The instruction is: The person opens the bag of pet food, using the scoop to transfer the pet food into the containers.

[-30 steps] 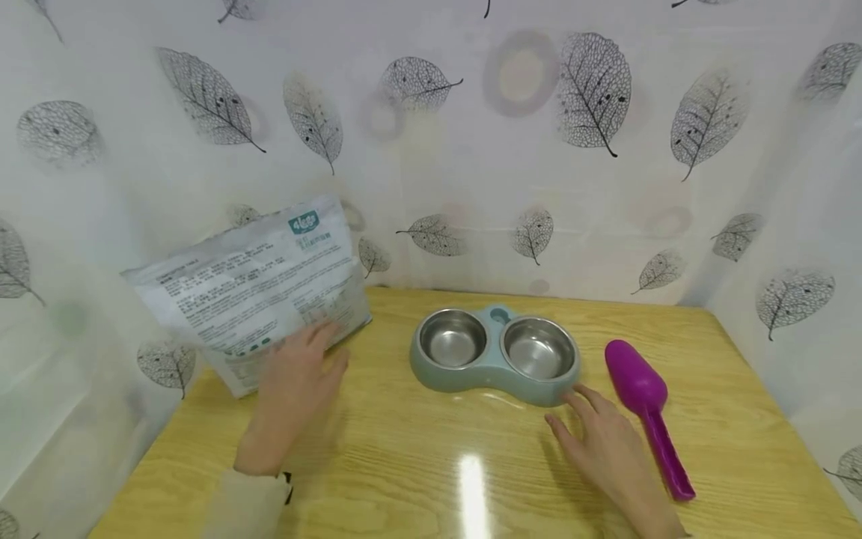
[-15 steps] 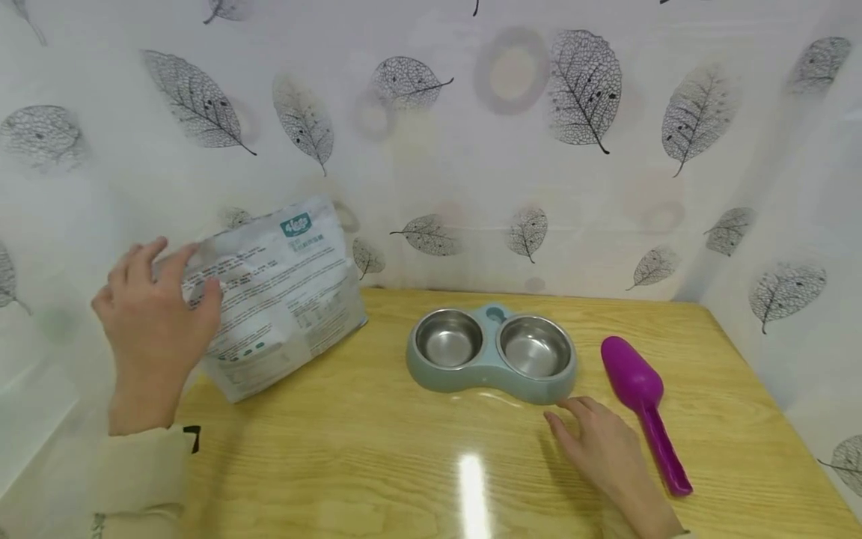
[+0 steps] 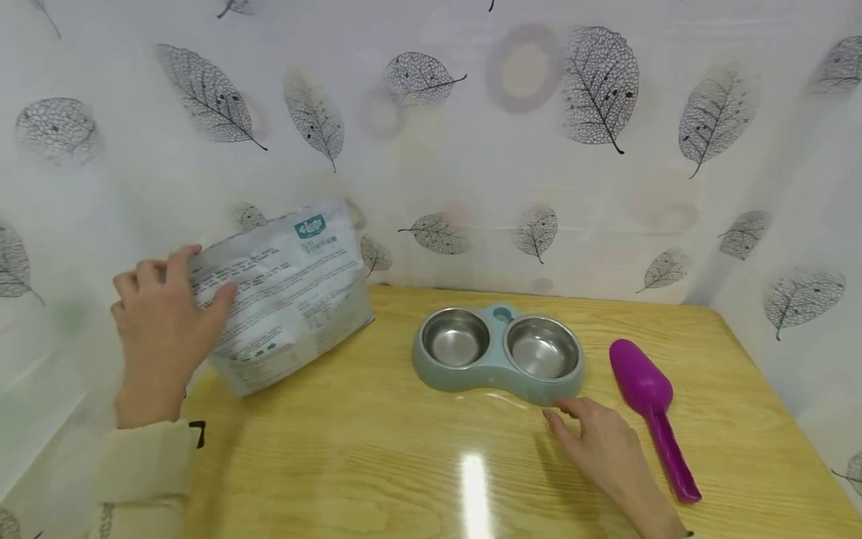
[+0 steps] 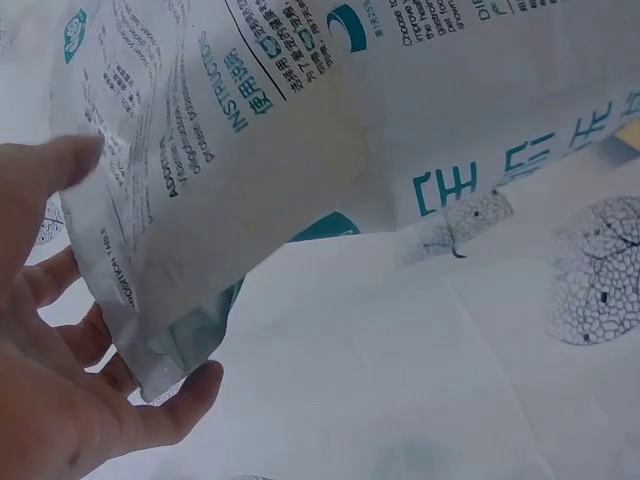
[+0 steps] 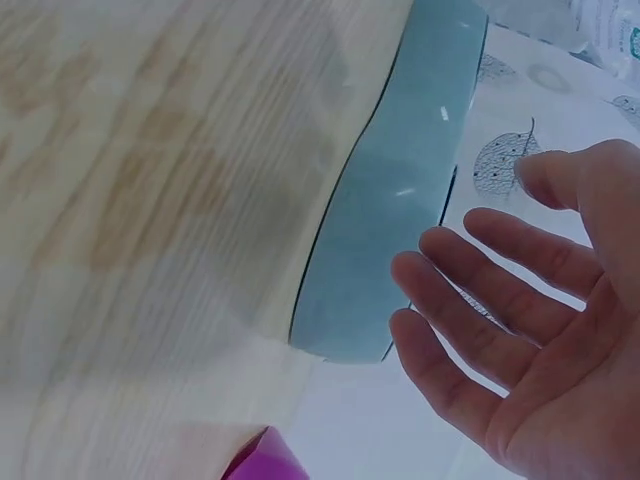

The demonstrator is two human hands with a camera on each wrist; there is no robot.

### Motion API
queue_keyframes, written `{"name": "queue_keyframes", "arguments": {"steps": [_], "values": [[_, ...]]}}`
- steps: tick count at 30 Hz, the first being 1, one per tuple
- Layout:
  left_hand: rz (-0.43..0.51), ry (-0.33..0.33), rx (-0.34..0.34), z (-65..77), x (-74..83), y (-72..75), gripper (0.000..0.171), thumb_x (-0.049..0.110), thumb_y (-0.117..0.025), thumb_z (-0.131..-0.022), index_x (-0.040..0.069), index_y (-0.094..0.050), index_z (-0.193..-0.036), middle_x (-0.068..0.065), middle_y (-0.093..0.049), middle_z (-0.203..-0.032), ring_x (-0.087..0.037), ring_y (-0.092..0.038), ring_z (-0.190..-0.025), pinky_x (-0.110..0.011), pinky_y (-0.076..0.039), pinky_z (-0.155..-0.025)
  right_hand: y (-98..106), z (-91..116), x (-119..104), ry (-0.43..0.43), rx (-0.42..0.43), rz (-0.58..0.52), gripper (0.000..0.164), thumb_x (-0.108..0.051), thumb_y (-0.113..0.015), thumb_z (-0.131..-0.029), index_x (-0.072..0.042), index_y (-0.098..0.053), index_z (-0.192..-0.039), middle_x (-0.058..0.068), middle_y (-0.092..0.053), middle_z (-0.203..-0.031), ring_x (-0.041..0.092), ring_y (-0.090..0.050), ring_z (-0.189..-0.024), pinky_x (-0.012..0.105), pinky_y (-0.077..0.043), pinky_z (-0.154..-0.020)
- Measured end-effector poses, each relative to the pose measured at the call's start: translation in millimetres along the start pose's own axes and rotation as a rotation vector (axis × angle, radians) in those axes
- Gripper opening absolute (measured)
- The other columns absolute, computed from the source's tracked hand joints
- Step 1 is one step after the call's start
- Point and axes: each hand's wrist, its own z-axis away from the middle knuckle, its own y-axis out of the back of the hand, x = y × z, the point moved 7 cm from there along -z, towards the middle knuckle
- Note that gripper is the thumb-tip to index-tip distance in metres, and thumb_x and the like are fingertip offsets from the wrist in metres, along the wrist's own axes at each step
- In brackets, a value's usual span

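Observation:
At the left, a white pet food bag printed with green and grey text leans tilted on the table. My left hand holds its upper left corner, thumb across the printed face and fingers behind the edge; the left wrist view shows the bag's corner between them. A pale blue double pet bowl with two steel dishes stands mid-table. Beside its near right end, my right hand hovers with fingers loosely extended, fingertips close to the base. In the right wrist view the palm faces the bowl's side.
A purple scoop lies to the right of my right hand, its handle toward me. The wooden table meets a white leaf-patterned sheet at the back and sides.
My left hand has moved from in front of the bag's lower part, left and up, to its upper left corner. The right hand has drawn back slightly from the bowl. The bag and bowl stay put.

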Motion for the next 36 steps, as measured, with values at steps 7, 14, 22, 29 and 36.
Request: {"name": "queue_keyframes", "arguments": {"steps": [7,14,22,29,36], "values": [[0.010,-0.133,0.142,22.1,17.2,3.4,0.076,0.028,-0.090,-0.077,-0.002,-0.054,-0.137,-0.040,-0.051,-0.107,-0.056,-0.040,-0.098,-0.054,-0.033,-0.062,2.7,-7.5,-14.8,0.015,0.002,-0.103,0.013,-0.025,-0.076,-0.093,-0.016,-0.079,-0.102,0.004,-0.080,-0.099,0.030,-0.076,-0.095,0.050,-0.062,-0.079],[0.070,-0.239,0.230,55.6,34.9,0.4,0.071,0.034,-0.092,-0.073,-0.005,-0.060,-0.124,-0.032,-0.053,-0.094,-0.049,-0.043,-0.081,-0.048,-0.033,-0.055,0.7,-18.5,-35.5,0.018,-0.018,-0.256,0.014,-0.026,-0.074,-0.096,-0.015,-0.079,-0.102,-0.002,-0.080,-0.097,0.020,-0.076,-0.092,0.036,-0.064,-0.075],[0.152,-0.308,0.318,94.4,49.5,-4.9,0.062,0.056,-0.075,-0.089,-0.004,-0.069,-0.104,-0.022,-0.055,-0.083,-0.041,-0.048,-0.072,-0.047,-0.035,-0.055,-1.2,-35.9,-61.7,0.032,-0.076,-0.434,0.026,-0.026,-0.071,-0.097,-0.010,-0.075,-0.117,0.005,-0.079,-0.107,0.014,-0.076,-0.081,0.021,-0.060,-0.070],[0.237,-0.341,0.313,117.9,56.4,-16.8,0.072,0.066,-0.047,-0.100,-0.001,-0.069,-0.090,-0.016,-0.055,-0.076,-0.033,-0.047,-0.067,-0.041,-0.033,-0.060,-4.7,-55.1,-87.0,0.084,-0.105,-0.489,0.040,-0.030,-0.069,-0.099,-0.010,-0.068,-0.134,0.011,-0.075,-0.124,0.018,-0.078,-0.085,0.025,-0.062,-0.073],[0.274,-0.308,0.298,121.3,52.2,-24.4,0.032,0.015,-0.090,-0.070,0.000,-0.066,-0.085,-0.015,-0.056,-0.078,-0.037,-0.049,-0.070,-0.044,-0.028,-0.063,-16.9,-87.7,-127.0,0.218,-0.124,-0.619,0.060,-0.030,-0.066,-0.101,-0.015,-0.046,-0.155,0.013,-0.061,-0.146,0.025,-0.073,-0.115,0.030,-0.062,-0.085]]}}
